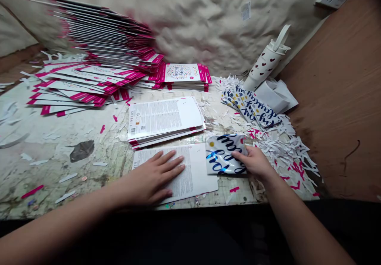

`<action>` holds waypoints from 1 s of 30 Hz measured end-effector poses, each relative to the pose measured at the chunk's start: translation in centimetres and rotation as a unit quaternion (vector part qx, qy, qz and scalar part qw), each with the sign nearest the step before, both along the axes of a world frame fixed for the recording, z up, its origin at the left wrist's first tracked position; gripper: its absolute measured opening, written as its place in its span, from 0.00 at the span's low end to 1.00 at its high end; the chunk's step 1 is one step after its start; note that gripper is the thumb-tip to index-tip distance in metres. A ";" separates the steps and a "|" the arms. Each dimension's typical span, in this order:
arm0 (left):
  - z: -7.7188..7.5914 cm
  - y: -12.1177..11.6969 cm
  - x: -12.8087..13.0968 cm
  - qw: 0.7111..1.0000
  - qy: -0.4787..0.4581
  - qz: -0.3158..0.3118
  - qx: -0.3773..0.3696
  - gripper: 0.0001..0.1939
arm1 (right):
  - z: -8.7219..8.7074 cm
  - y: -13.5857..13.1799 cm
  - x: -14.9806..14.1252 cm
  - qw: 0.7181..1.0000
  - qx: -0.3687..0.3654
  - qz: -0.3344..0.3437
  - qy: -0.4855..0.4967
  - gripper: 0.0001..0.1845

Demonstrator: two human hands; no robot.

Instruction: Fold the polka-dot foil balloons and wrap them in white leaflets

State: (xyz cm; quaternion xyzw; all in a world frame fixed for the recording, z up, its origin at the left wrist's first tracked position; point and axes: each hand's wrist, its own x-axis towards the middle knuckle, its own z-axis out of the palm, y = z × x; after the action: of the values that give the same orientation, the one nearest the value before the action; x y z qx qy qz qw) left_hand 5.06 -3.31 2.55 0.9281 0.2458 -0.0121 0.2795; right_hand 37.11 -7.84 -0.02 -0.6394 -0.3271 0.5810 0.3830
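My left hand [159, 176] lies flat, fingers spread, on a white printed card sleeve [201, 173] near the table's front edge. Between the thumb and fingers of my right hand [256, 162] is a folded foil balloon [224, 155], silvery with dark blue lettering and coloured dots. It hangs over the right end of the sleeve; whether the two touch I cannot tell. Just behind lies a stack of similar card sleeves [166, 118], text side up. More folded foil balloons [253, 106] lie fanned out at the back right.
Pink-and-white card packs [116, 38] are piled high at the back left, beside a smaller stack [183, 73]. A white tumbler with hearts [263, 66] leans near the wooden panel [336, 90] at right. Paper scraps [285, 147] litter the worn table [113, 138].
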 end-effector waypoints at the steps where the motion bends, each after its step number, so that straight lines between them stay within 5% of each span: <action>1: -0.2 -0.5 0.0 0.998 0.049 0.010 0.048 0.29 | -0.2 -0.3 0.3 0.999 0.008 -0.038 -0.010 0.18; 4: -0.1 -1.2 1.9 0.983 0.109 0.042 0.141 0.23 | -0.5 -0.7 0.5 0.995 0.042 -0.090 0.020 0.21; 11: -0.6 2.9 7.4 0.982 -0.013 -0.065 0.178 0.08 | -0.6 -0.2 -1.4 0.981 0.118 -0.113 -0.106 0.21; 14: -0.9 3.3 7.3 0.978 -0.041 -0.079 0.186 0.08 | 0.2 -0.6 -1.9 0.981 0.103 -0.072 -0.146 0.19; 21: -0.1 2.4 6.8 0.965 -0.065 -0.128 0.220 0.05 | 2.3 0.6 -3.2 0.996 -0.018 0.083 0.004 0.17; 27: -0.1 2.7 6.5 0.965 -0.062 -0.104 0.234 0.05 | 3.2 2.0 -4.0 0.996 0.079 -0.004 -0.027 0.18; 30: 0.2 2.6 6.6 0.962 -0.069 -0.102 0.242 0.05 | 3.4 2.6 -5.5 0.997 0.069 0.010 -0.038 0.14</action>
State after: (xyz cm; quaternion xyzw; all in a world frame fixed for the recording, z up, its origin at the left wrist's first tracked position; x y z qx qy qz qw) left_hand 11.65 -0.68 2.80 0.9868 0.1251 0.0835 0.0601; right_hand 31.65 -5.21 3.40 -0.6295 -0.3870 0.5361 0.4082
